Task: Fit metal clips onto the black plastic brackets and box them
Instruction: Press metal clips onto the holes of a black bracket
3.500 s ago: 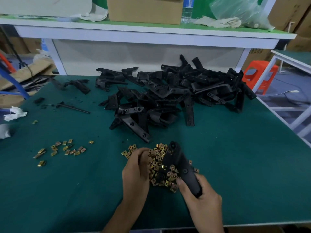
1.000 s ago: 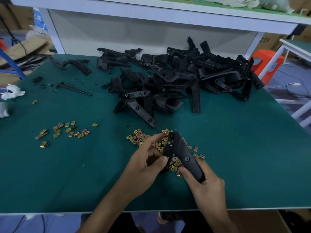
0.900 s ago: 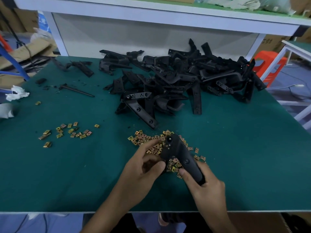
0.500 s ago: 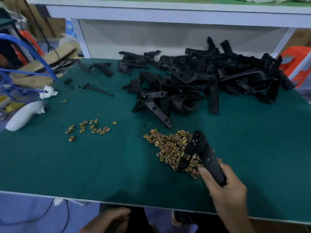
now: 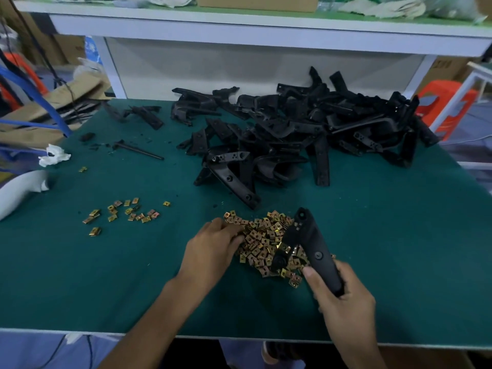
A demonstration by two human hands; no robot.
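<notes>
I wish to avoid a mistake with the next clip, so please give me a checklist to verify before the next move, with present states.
1. Right hand grips the black bracket: ok.
2. Left hand reaches the metal clip pile: ok.
3. Its fingers pinch one clip: cannot tell.
4. Bracket's far end is free of the hand: ok.
5. Box for finished brackets within reach: cannot tell; a cardboard box stands on the shelf.

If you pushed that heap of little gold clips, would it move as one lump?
Probably not: the clip pile is loose separate pieces, so it would likely scatter. The clips look small, flat and squarish, so probably light and unlikely to roll.
</notes>
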